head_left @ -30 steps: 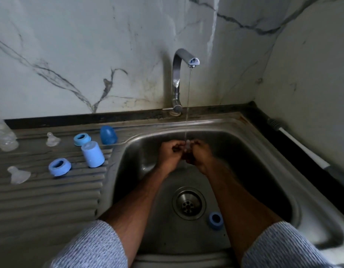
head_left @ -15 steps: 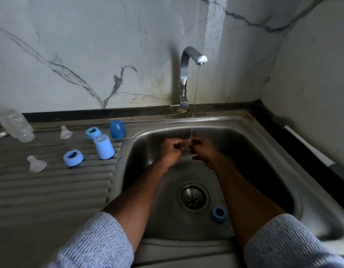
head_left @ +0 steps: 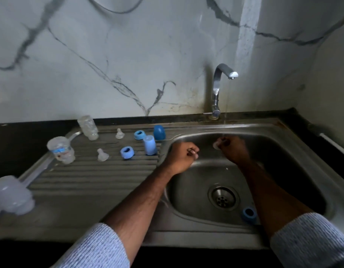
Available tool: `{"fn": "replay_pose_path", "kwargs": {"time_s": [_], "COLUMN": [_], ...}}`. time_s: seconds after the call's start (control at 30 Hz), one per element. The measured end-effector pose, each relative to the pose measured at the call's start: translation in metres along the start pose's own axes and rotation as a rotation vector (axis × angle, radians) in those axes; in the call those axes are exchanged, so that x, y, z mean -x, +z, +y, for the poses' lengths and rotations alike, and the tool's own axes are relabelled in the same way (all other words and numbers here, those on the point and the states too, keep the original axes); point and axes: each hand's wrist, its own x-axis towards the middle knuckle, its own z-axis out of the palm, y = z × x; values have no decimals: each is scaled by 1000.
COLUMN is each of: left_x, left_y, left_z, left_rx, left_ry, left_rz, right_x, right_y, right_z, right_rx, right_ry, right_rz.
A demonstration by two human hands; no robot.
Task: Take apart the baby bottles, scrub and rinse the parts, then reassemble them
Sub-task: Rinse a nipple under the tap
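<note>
Two hands work over the sink (head_left: pixel 294 132), well apart. The right hand (head_left: pixel 234 147) pinches a clear teat (head_left: pixel 216 145) between curled fingers, holding it under the thin stream that falls from the tap (head_left: pixel 218 88). The left hand (head_left: pixel 183 156) hangs over the basin's left edge with its fingers curled in; something small and pale shows at the fingertips, but I cannot tell whether it grips anything.

Below the hands, on the basin floor, the drain (head_left: pixel 223 198) sits between the two forearms, and a blue ring (head_left: pixel 248 214) lies just beside the right forearm, partly hidden by it.

On the ribbed drainboard (head_left: pixel 93 180) to the left, the other parts lie spread out. Nearest the basin stands a pale blue cap (head_left: pixel 150 145), with a darker blue cap (head_left: pixel 159 132) behind it, close to the rim. A second ring (head_left: pixel 139 135) lies left of the dark cap, and a third ring (head_left: pixel 126 152) lies in front of it. Two more clear teats rest there: the far teat (head_left: pixel 120 134) towards the wall, the near teat (head_left: pixel 102 155) closer in. A clear bottle (head_left: pixel 88 127) lies tilted at the back of the board, and another bottle (head_left: pixel 61 149) with a blue label lies at its left edge. A pale, blurred object (head_left: pixel 11 196) fills the lower left corner; it is too blurred to name.

A white handle (head_left: pixel 335 146) lies along the dark counter on the far right.
</note>
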Motion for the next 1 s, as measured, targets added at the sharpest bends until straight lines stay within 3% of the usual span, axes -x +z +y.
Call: {"fn": "replay_pose_path", "kwargs": {"time_s": [0.1,0.17,0.23,0.33,0.5,0.8,1.0], "left_x": [12,23,31,49,81,153,187], "left_y": [-28,-48,-66,-100,-160,-273,-292], "left_z": [2,2,1,-7,-19,-53,-68], "left_rx": [-1,-12,-37,-55,-108,-298,-255], "left_ry": [5,0,1,9,-28,-146,-250], "left_rz": [34,55,66,126,215,310,360], "right_x": [6,15,21,40,80,164,206], "right_y": [-1,5,6,-3,4,110,162], "right_z": [-9,-11,-14,-53,-134,-259,-301], "right_rx": [148,385,445,328,-4,-225,-210], "right_ry": [-14,-16,-37,-150,-312,-621,-598], "right_rz": [36,-127,-210,-205,33,-329,-456]}}
